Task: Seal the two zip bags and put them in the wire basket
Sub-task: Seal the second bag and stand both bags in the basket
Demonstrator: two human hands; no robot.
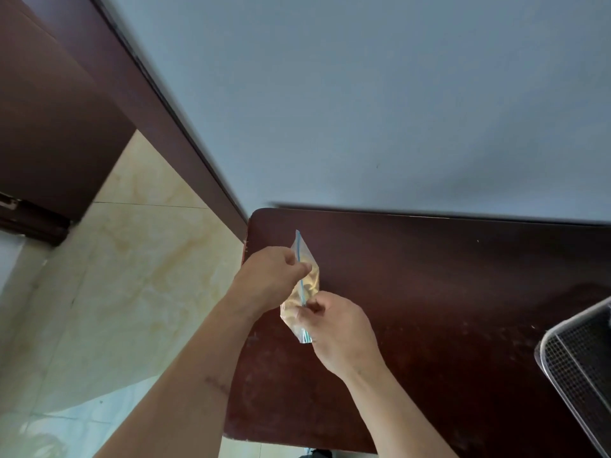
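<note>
A small clear zip bag (305, 282) with a blue zip strip and pale yellowish contents is held in the air above the left end of the dark brown table (446, 292). My left hand (274, 279) pinches the zip strip near its upper part. My right hand (334, 328) pinches the strip lower down, close to the bag's bottom corner. The strip runs almost vertically between the two hands. The wire basket (578, 365) shows only partly at the right edge of the table. A second bag is not in view.
The table stands against a pale blue wall (363, 110). To the left lie a beige tiled floor (125, 276) and a dark brown door frame (139, 104). The table's left edge is just under my left wrist.
</note>
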